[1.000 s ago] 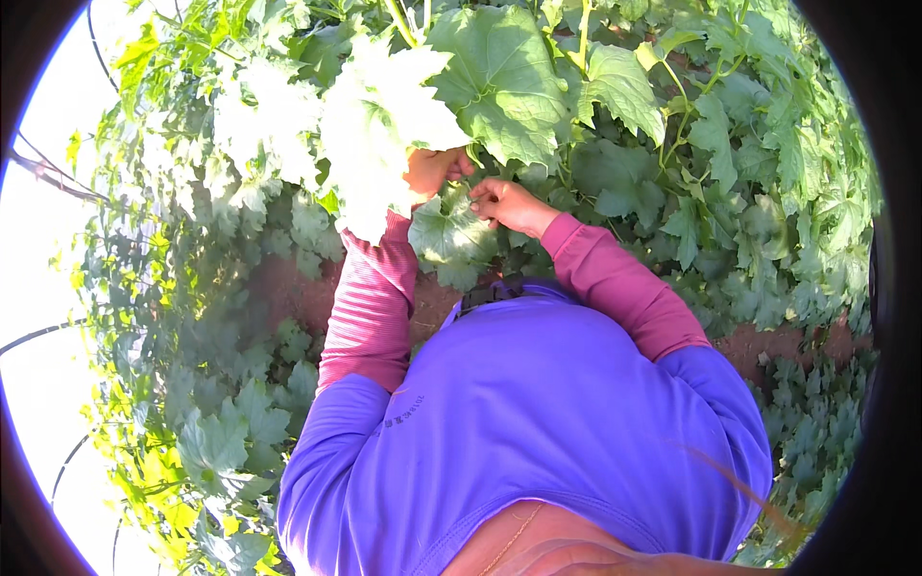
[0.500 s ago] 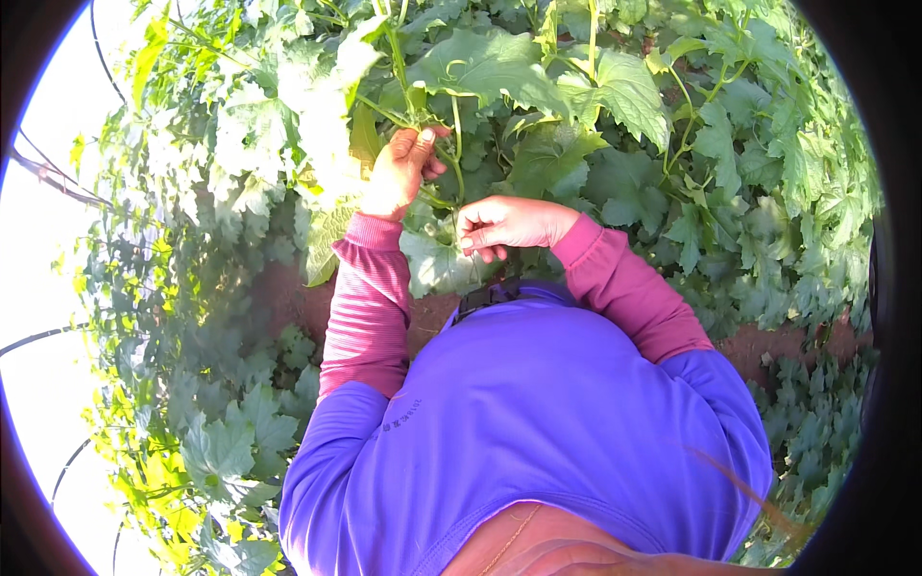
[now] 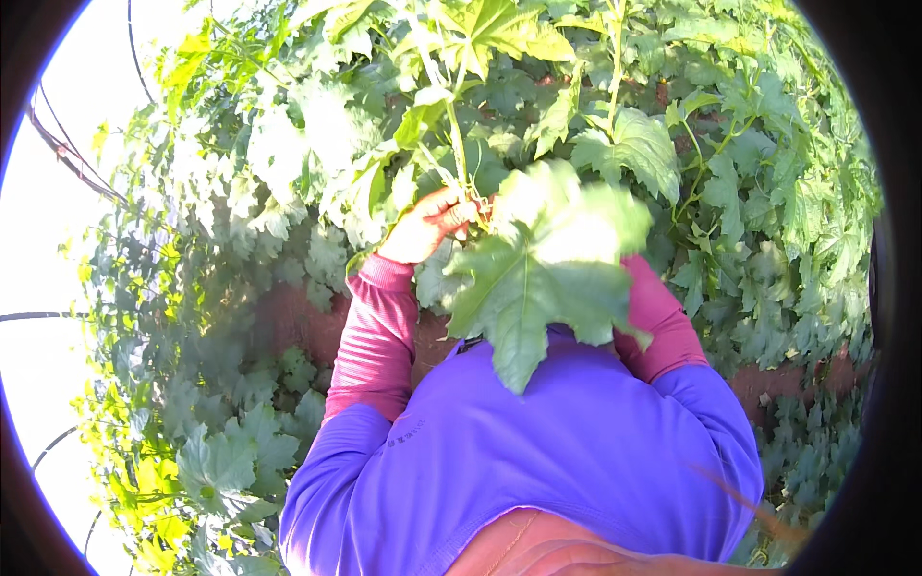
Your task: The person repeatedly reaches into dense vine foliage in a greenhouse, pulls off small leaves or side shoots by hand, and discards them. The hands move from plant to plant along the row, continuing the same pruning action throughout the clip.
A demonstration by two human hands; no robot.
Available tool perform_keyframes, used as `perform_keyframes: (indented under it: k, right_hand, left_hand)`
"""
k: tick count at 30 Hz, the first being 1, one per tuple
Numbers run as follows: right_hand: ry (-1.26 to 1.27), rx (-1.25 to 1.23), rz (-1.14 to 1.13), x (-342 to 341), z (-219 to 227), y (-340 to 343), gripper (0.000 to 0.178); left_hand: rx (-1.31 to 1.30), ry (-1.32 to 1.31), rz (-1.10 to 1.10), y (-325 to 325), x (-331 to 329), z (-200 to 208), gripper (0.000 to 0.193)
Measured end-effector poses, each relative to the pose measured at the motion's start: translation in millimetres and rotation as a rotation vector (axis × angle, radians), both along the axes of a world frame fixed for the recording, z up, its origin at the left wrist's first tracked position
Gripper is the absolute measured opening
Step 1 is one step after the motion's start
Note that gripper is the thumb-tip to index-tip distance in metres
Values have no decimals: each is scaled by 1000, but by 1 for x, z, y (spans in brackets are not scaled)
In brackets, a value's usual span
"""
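Observation:
My left hand [image 3: 429,227] is closed around a green climbing vine stem [image 3: 457,144], thumb and fingers pinched together where side stalks meet it. A large lobed leaf [image 3: 523,288], partly bleached by sunlight, hangs in front of my chest. It covers my right hand, so those fingers and anything in them are hidden. Only the right forearm in its pink sleeve [image 3: 663,322] shows beside the leaf, bent inward toward the stem. Above the left hand, the vine carries more broad leaves [image 3: 490,34].
Dense lobed foliage [image 3: 768,211] fills the far side and right. Another upright stem [image 3: 615,67] rises beside the held one. Reddish-brown soil [image 3: 303,322] shows between the plants. Dark thin hoses or wires [image 3: 72,158] curve at the bright left edge.
My left hand has come down and nearer with the vine stem. A large leaf now hangs over my right hand, which was visible before with its fingers curled by the stem.

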State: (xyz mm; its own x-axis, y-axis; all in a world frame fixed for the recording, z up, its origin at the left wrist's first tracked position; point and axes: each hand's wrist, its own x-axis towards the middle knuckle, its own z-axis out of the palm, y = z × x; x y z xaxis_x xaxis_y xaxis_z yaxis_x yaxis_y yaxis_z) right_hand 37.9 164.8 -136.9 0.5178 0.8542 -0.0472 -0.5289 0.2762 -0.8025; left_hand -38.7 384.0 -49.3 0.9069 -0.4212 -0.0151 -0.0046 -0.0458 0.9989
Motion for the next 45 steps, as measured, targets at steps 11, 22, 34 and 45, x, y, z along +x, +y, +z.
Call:
perform_keyframes:
  k: [11,22,34,45]
  right_hand:
    - [-154,-146,-143,-36,-5,-17,30]
    - [-974,-642,-198,-69,-15,10,34]
    - [-1168,-305,-759,-47,96,63,39]
    - [-897,-63,-455,-46,87,43,44]
  left_hand:
    - [48,-54,55,5,5,-7,28]
    - [-52,59,338,-3,10,6,18]
    - [-270,-251,273,-6,16,-25,18]
    - [369,-944,609,9,-14,-18,27]
